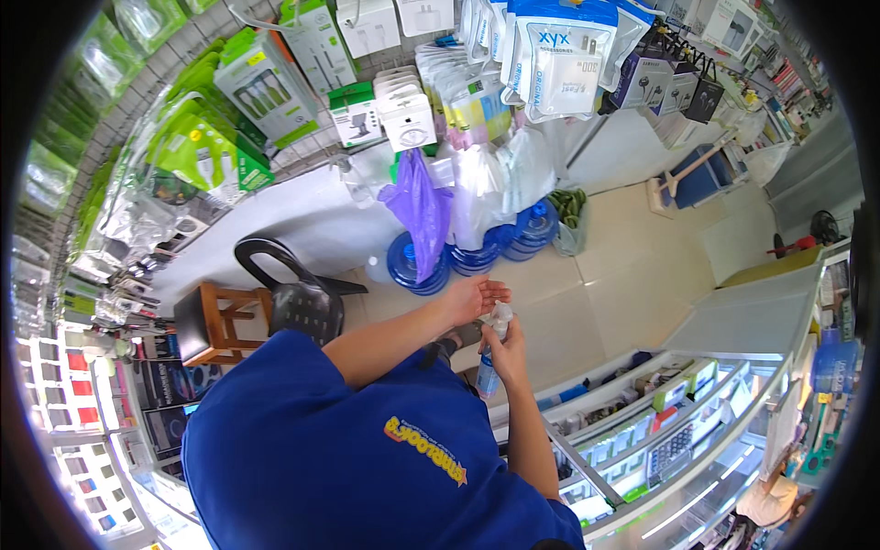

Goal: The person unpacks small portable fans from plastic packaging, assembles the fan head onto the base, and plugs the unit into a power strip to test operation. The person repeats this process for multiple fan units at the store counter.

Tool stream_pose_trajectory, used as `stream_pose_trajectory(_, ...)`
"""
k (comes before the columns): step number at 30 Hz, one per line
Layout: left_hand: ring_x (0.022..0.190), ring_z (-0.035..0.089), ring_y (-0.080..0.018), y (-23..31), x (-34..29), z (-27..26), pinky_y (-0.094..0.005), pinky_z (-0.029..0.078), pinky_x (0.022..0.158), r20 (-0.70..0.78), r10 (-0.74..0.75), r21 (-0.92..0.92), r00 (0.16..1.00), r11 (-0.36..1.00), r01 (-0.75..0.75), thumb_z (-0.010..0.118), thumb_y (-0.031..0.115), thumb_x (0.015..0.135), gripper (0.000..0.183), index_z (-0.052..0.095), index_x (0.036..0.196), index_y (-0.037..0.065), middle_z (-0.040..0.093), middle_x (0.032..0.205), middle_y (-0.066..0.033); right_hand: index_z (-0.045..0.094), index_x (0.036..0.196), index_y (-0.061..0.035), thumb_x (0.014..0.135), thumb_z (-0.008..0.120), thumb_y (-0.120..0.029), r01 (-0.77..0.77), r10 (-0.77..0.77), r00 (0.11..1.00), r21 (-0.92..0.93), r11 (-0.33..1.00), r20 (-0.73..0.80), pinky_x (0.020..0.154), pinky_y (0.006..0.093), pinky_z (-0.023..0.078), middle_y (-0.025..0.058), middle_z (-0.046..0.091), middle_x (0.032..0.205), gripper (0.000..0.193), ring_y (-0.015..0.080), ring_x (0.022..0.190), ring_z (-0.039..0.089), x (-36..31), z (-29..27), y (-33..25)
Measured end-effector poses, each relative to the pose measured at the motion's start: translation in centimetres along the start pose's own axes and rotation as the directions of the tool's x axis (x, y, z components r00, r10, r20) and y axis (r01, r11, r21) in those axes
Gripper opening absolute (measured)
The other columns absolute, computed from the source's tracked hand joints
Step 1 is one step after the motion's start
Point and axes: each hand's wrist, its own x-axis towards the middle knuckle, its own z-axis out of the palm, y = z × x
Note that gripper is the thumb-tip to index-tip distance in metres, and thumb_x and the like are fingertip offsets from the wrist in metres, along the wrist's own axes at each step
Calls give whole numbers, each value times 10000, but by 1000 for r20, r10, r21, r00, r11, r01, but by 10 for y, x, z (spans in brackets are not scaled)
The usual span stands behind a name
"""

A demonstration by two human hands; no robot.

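Note:
A small clear bottle with a blue label [488, 376] and a whitish spray or pump top is in front of my body, held upright or slightly tilted. My right hand [508, 350] is wrapped round its upper part, just under the top. My left hand [469, 300] is held out with its palm turned up and fingers extended, close beside the bottle's top, and nothing solid shows in it. I cannot tell whether any liquid lies on the palm.
Blue water jugs [417, 264] stand by the wall below hanging plastic bags [423, 206]. To the left are a black plastic chair [302, 307] and a wooden stool [218, 323]. A glass display counter [632, 440] runs along the right. Packaged accessories [561, 64] hang ahead.

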Motion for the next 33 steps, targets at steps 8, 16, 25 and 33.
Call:
stream_pose_trajectory(8, 1187, 678, -322, -3, -72, -58, -454, 505, 1089, -182, 62, -185, 981, 978, -96, 363, 335, 1151, 460, 647, 1228, -18, 709, 1298, -205, 570, 1297, -3, 974, 719, -98, -104, 95, 975, 33, 994, 200, 552, 293, 514, 48, 644, 823, 368, 129, 628, 641, -4, 48, 10)
stream_pose_trajectory(16, 1235, 668, -327, 42, -97, -98, -460, 500, 1120, -114, 152, -283, 982, 942, -179, 364, 339, 1151, 455, 646, 1222, -11, 727, 1261, -190, 583, 1314, -9, 979, 712, -112, -54, 61, 971, -34, 998, 230, 560, 297, 514, 31, 635, 787, 373, 126, 621, 634, 19, 104, -2)
stream_pose_trajectory(25, 1279, 648, -329, 100, -115, -158, -459, 477, 1107, -43, 198, -267, 979, 942, -202, 368, 344, 1149, 455, 653, 1221, -3, 704, 1309, -181, 621, 1220, -32, 959, 745, -129, -91, 127, 959, -149, 985, 254, 573, 312, 515, 30, 641, 778, 304, 131, 616, 633, 52, 188, -6)
stream_pose_trajectory(33, 1240, 678, -359, 124, -126, -198, -471, 520, 1069, -14, 185, -306, 983, 935, -181, 395, 330, 1143, 442, 680, 1160, -8, 731, 1258, -200, 618, 1209, -44, 957, 765, -135, -167, 195, 944, -124, 978, 264, 548, 315, 500, 31, 633, 778, 306, 132, 605, 630, 59, 235, 4)
